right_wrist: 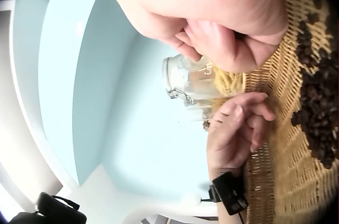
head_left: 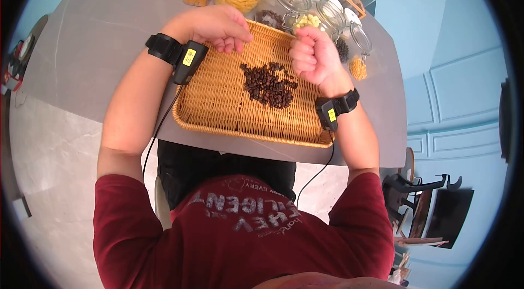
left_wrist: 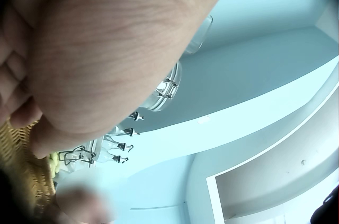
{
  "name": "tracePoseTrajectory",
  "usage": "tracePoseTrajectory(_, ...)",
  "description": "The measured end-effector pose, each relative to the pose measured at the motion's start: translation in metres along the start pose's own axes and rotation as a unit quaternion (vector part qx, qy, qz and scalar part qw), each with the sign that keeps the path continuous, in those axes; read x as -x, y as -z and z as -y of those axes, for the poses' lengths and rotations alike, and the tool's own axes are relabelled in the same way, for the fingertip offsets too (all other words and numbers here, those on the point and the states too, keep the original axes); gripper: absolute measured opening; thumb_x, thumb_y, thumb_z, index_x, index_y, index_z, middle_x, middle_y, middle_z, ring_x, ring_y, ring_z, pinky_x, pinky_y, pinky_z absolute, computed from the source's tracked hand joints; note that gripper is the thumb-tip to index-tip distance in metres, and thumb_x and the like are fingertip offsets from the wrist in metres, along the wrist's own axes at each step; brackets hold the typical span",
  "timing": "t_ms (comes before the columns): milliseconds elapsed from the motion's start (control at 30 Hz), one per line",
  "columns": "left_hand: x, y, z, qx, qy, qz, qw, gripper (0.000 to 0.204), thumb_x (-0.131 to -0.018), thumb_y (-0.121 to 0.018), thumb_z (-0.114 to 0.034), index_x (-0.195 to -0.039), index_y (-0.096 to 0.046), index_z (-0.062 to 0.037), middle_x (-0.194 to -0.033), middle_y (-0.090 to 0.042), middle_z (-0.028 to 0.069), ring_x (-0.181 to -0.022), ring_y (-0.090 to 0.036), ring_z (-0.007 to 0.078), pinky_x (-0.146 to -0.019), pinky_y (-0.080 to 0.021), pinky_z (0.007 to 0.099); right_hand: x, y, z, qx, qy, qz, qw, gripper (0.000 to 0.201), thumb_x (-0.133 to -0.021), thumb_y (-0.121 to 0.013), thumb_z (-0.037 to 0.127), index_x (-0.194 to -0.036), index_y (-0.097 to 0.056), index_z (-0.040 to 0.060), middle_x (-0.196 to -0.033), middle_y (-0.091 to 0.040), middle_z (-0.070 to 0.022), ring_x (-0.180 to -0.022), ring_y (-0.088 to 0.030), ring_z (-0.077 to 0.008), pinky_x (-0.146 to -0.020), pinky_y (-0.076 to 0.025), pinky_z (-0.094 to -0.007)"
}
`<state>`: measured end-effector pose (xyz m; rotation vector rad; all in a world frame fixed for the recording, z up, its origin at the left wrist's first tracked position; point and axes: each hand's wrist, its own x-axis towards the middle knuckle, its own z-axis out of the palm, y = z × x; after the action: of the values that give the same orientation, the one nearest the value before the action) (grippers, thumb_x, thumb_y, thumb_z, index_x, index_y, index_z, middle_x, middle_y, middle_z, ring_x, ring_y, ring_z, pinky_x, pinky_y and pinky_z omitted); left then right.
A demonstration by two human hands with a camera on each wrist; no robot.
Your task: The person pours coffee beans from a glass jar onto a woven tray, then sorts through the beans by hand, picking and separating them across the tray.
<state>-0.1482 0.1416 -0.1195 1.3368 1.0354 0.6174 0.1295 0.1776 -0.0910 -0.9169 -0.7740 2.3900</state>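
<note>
Above one wicker tray (head_left: 218, 109): two hands, one bean pile (head_left: 268, 85).

Both hands (head_left: 267, 43) seemingly curled, raised

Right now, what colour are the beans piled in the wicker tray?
Dark brown beans, clearest in the head view.

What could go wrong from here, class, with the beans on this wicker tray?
The right hand is curled above the coffee beans; anything it holds could drop and scatter the pile. The open glass jars crowd the wicker tray's far edge, so either hand might knock one. The tray's near edge overhangs the table; pressing there could tip it.
</note>
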Motion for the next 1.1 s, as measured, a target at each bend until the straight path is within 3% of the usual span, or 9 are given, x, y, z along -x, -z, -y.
tracePoseTrajectory(167,0.002,0.0,-0.001,0.007,0.004,0.006,1.0,0.018,-0.094,-0.07,-0.019,-0.099,-0.067,-0.0017,-0.08,-0.071,0.0077,-0.058,-0.061,0.0091,-0.052,-0.049,0.0209,-0.015,-0.035,0.05,-0.046,0.157,-0.024,0.986,0.042,-0.092,-0.056,0.016,-0.06,-0.029,0.0191,-0.052,-0.023,0.006,-0.04,-0.021,-0.0108,-0.035,-0.017,-0.0266)
tracePoseTrajectory(233,0.001,0.001,-0.001,0.017,0.002,0.014,1.0,0.018,-0.094,-0.07,-0.019,-0.098,-0.067,-0.0017,-0.08,-0.071,0.0077,-0.059,-0.062,0.0089,-0.051,-0.049,0.0205,-0.028,-0.043,0.067,-0.039,0.321,-0.02,0.946,0.041,-0.091,-0.054,0.015,-0.061,-0.026,0.0179,-0.054,-0.022,0.0043,-0.044,-0.021,-0.0123,-0.039,-0.019,-0.0288)
tracePoseTrajectory(467,0.0,0.003,0.0,0.003,0.001,0.029,1.0,0.018,-0.095,-0.068,-0.019,-0.097,-0.067,-0.0017,-0.082,-0.071,0.0072,-0.061,-0.062,0.009,-0.052,-0.049,0.0212,-0.078,-0.046,0.088,0.014,0.45,-0.109,0.886,0.031,-0.088,-0.054,0.011,-0.065,-0.034,0.0132,-0.059,-0.032,-0.0008,-0.051,-0.029,-0.0158,-0.049,-0.03,-0.0323)
tracePoseTrajectory(533,-0.001,0.004,0.002,0.002,-0.001,0.032,0.999,0.018,-0.096,-0.067,-0.02,-0.097,-0.067,-0.0017,-0.082,-0.071,0.0071,-0.062,-0.062,0.0089,-0.052,-0.05,0.0214,-0.085,-0.04,0.09,0.021,0.447,-0.111,0.888,0.026,-0.087,-0.055,0.01,-0.066,-0.04,0.0107,-0.061,-0.039,-0.0026,-0.053,-0.038,-0.0182,-0.053,-0.037,-0.0343)
tracePoseTrajectory(600,-0.003,0.005,0.003,0.001,0.0,0.038,0.999,0.018,-0.096,-0.067,-0.02,-0.097,-0.067,-0.0017,-0.082,-0.071,0.007,-0.062,-0.062,0.0088,-0.052,-0.05,0.0215,-0.092,-0.031,0.093,0.048,0.457,-0.097,0.883,0.024,-0.09,-0.056,0.012,-0.068,-0.048,0.0085,-0.063,-0.047,-0.0041,-0.063,-0.05,-0.0217,-0.069,-0.046,-0.0366)
tracePoseTrajectory(800,-0.002,0.003,0.002,-0.02,-0.005,0.028,0.999,0.019,-0.096,-0.068,-0.021,-0.096,-0.067,-0.0018,-0.083,-0.071,0.0067,-0.062,-0.062,0.0087,-0.052,-0.049,0.0216,-0.079,-0.029,0.086,0.148,0.483,-0.027,0.862,0.013,-0.089,-0.056,0.008,-0.078,-0.061,0.0024,-0.086,-0.072,-0.0138,-0.082,-0.066,-0.0217,-0.088,-0.05,-0.0344)
tracePoseTrajectory(933,-0.001,0.001,0.0,-0.018,-0.002,0.022,1.0,0.02,-0.095,-0.069,-0.022,-0.097,-0.068,-0.0017,-0.082,-0.071,0.0065,-0.062,-0.062,0.0084,-0.052,-0.048,0.021,-0.058,-0.03,0.076,0.234,0.485,-0.04,0.841,0.016,-0.091,-0.056,0.009,-0.083,-0.067,-0.0007,-0.095,-0.074,-0.0161,-0.086,-0.067,-0.0182,-0.088,-0.051,-0.0327)
tracePoseTrajectory(1067,0.0,0.001,0.001,-0.004,-0.004,0.017,1.0,0.021,-0.094,-0.069,-0.022,-0.099,-0.069,-0.0017,-0.081,-0.071,0.0067,-0.061,-0.062,0.0082,-0.051,-0.047,0.0203,-0.009,-0.045,0.04,0.435,0.448,-0.053,0.779,0.018,-0.09,-0.06,0.011,-0.088,-0.072,-0.0021,-0.095,-0.075,-0.0113,-0.087,-0.067,-0.0136,-0.084,-0.053,-0.0295)
tracePoseTrajectory(1100,-0.001,0.001,0.002,-0.003,-0.002,0.021,1.0,0.021,-0.094,-0.069,-0.022,-0.099,-0.069,-0.0017,-0.081,-0.071,0.0067,-0.061,-0.062,0.0082,-0.051,-0.047,0.0203,0.002,-0.047,0.032,0.536,0.363,-0.058,0.76,0.016,-0.091,-0.06,0.009,-0.089,-0.072,-0.0019,-0.093,-0.074,-0.0102,-0.086,-0.067,-0.0144,-0.083,-0.054,-0.0293)
